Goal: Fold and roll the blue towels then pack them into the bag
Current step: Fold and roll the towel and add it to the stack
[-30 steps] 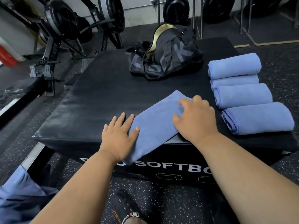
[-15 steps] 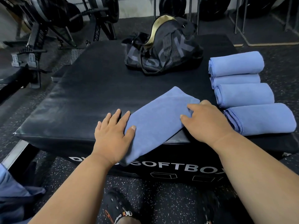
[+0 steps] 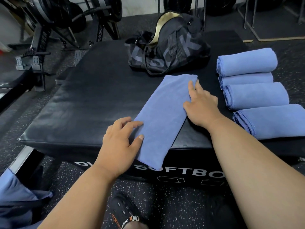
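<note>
Where it all rests: a black padded soft box (image 3: 92,103) with a smooth, faintly creased leather-like top and white lettering on its near face.
Room: dark speckled rubber gym floor (image 3: 165,200), black exercise machines (image 3: 54,22) at the far left, metal rack legs along the far wall.
Towel in work: a blue soft-napped towel folded into a long narrow strip (image 3: 162,118) lies flat and diagonal on the box, far end near the bag, near end drooping over the box's near edge.
Left hand (image 3: 118,146): at the strip's near left edge, fingers loosely bent with tips and thumb resting on the cloth; gripping nothing.
Right hand (image 3: 200,104): on the strip's right edge toward the far end, fingers extended, pressing flat; gripping nothing.
Finished rolls: four blue rolled towels (image 3: 254,95) lie side by side in a near-to-far row at the right of the box, touching each other, well apart from both hands.
Bag: a black fabric duffel bag with grey lettering and a gold-lined opening (image 3: 168,50) slumps at the far middle of the box, just beyond the strip.
Near floor: a black perforated clog (image 3: 125,212); crumpled blue cloth (image 3: 14,200) at the near left.
</note>
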The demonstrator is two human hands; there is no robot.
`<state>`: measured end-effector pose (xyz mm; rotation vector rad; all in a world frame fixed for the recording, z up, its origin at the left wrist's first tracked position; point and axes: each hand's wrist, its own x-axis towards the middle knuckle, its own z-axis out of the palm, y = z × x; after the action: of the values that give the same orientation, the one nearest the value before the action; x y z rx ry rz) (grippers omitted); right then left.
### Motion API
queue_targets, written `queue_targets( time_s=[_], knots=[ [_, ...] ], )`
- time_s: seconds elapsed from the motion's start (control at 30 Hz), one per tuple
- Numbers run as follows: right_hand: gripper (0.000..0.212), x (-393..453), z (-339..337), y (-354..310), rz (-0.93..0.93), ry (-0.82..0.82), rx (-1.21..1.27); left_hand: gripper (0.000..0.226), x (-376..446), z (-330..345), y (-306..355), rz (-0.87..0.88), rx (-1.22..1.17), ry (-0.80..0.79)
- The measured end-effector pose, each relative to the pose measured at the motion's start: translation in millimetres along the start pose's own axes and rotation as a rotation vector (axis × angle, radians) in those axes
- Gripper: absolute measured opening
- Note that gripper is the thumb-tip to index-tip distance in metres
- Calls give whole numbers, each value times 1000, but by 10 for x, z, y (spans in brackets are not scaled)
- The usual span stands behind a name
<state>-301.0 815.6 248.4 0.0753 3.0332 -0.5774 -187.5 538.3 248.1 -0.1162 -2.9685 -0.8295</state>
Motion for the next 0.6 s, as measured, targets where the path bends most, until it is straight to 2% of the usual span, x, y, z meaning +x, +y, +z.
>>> queue_targets(
  time_s=[0.23,0.37,0.43,0.6],
  knots=[
    [60,-213,65,-66,-58,143,84,53,-170,-128,-93,101,-88,-115],
    [69,-491,99,-178,-220,-7,17,81,-235,-138,-172,198,47,-180],
    [77,-610,101,-191,-263,-96,-19,88,-226,-121,-193,215,128,-189],
    [89,-879,146,-171,-292,-183,-34,73,-174,-84,-175,268,235,-68]
  ],
)
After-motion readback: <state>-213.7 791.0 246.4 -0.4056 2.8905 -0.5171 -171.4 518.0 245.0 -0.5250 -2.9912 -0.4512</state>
